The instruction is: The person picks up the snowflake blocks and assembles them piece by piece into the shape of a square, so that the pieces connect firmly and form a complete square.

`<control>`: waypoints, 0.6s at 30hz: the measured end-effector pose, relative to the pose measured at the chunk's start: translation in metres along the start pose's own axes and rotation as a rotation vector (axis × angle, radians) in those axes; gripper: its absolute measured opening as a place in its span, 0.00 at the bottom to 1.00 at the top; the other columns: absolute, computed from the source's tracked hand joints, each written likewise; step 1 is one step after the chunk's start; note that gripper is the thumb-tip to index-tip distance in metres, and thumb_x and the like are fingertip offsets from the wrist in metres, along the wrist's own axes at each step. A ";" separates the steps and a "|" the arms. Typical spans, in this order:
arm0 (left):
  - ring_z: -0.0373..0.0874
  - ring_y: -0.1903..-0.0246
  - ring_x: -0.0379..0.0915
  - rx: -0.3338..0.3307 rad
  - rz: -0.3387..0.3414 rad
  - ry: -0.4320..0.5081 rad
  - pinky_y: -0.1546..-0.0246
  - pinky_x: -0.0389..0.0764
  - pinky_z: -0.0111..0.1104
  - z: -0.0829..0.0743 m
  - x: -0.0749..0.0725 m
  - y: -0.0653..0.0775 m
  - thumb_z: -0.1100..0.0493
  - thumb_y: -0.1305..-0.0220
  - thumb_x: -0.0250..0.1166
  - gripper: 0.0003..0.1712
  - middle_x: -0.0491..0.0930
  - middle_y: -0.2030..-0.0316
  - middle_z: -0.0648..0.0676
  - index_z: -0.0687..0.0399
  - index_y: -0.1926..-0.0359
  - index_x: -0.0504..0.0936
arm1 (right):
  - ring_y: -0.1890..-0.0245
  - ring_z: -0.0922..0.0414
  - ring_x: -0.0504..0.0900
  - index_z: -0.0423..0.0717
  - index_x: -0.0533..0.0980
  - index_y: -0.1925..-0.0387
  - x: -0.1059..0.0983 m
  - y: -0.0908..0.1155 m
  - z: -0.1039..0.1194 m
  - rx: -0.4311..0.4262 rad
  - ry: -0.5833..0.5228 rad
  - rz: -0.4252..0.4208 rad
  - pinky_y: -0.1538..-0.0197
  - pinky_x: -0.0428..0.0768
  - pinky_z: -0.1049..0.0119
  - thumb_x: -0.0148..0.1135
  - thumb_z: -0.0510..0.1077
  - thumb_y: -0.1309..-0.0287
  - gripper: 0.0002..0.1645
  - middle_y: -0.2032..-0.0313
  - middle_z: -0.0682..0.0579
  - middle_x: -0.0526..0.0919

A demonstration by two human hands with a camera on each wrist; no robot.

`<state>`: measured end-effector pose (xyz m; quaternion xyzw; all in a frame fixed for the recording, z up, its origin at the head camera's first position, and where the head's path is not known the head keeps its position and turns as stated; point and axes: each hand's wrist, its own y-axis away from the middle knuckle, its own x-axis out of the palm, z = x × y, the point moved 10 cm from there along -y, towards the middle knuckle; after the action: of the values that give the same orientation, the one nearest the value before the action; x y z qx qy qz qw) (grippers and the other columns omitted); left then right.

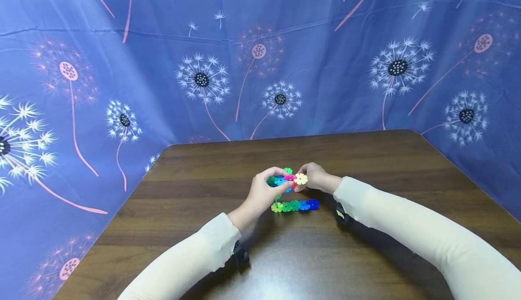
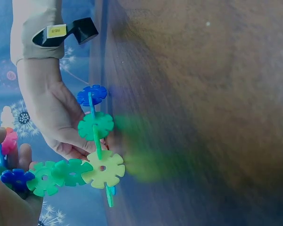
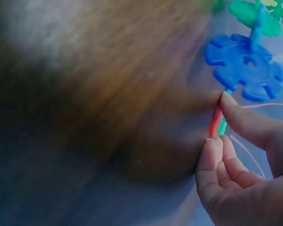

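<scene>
The left hand (image 1: 264,191) pinched the pink disc (image 2: 9,141) of the flower-disc chain (image 2: 72,172) over the table (image 1: 195,178); the right hand (image 1: 317,178) pinched the red disc (image 3: 216,123), whose joint was hardly visible. If the 2 hands pressed unevenly, the chain's slotted joints could slip apart.

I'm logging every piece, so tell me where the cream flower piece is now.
In the head view, the cream flower piece sits just right of the pink piece, between the left hand and the right hand.
</scene>
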<state>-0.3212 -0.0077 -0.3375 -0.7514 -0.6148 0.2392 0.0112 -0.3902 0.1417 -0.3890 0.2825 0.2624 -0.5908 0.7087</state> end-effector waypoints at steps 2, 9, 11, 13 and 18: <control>0.37 0.69 0.73 -0.001 -0.001 -0.007 0.70 0.77 0.26 0.000 0.000 0.000 0.53 0.46 0.74 0.10 0.84 0.61 0.48 0.46 0.63 0.85 | 0.76 0.58 0.76 0.35 0.78 0.61 0.001 0.000 0.000 -0.002 0.021 0.011 0.67 0.74 0.69 0.82 0.38 0.65 0.26 0.73 0.48 0.81; 0.36 0.69 0.72 0.017 -0.018 -0.027 0.71 0.76 0.25 -0.001 0.000 0.001 0.54 0.45 0.73 0.09 0.83 0.63 0.49 0.48 0.63 0.85 | 0.78 0.59 0.77 0.33 0.78 0.61 0.007 0.004 -0.009 0.023 -0.031 0.074 0.70 0.76 0.70 0.79 0.36 0.60 0.22 0.74 0.50 0.80; 0.35 0.70 0.72 0.019 -0.018 -0.024 0.71 0.76 0.25 -0.001 0.000 0.002 0.54 0.45 0.73 0.09 0.84 0.63 0.49 0.48 0.64 0.85 | 0.80 0.60 0.78 0.32 0.79 0.61 0.008 0.006 -0.013 0.041 -0.098 0.099 0.71 0.79 0.69 0.77 0.35 0.57 0.19 0.76 0.51 0.81; 0.35 0.71 0.72 0.019 -0.018 -0.017 0.72 0.76 0.25 -0.001 0.000 0.002 0.54 0.45 0.73 0.08 0.84 0.64 0.49 0.48 0.63 0.85 | 0.81 0.61 0.80 0.30 0.79 0.60 0.009 0.009 -0.015 0.049 -0.166 0.125 0.69 0.82 0.68 0.74 0.33 0.55 0.18 0.76 0.50 0.84; 0.36 0.73 0.72 0.011 -0.022 -0.015 0.72 0.76 0.26 -0.002 -0.002 0.001 0.55 0.44 0.73 0.08 0.84 0.64 0.50 0.47 0.63 0.84 | 0.79 0.60 0.83 0.25 0.77 0.62 0.008 0.019 -0.015 0.048 -0.307 0.153 0.66 0.85 0.63 0.71 0.29 0.51 0.15 0.76 0.46 0.86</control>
<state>-0.3201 -0.0092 -0.3356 -0.7428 -0.6217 0.2481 0.0133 -0.3707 0.1495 -0.4036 0.2249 0.1145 -0.5775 0.7764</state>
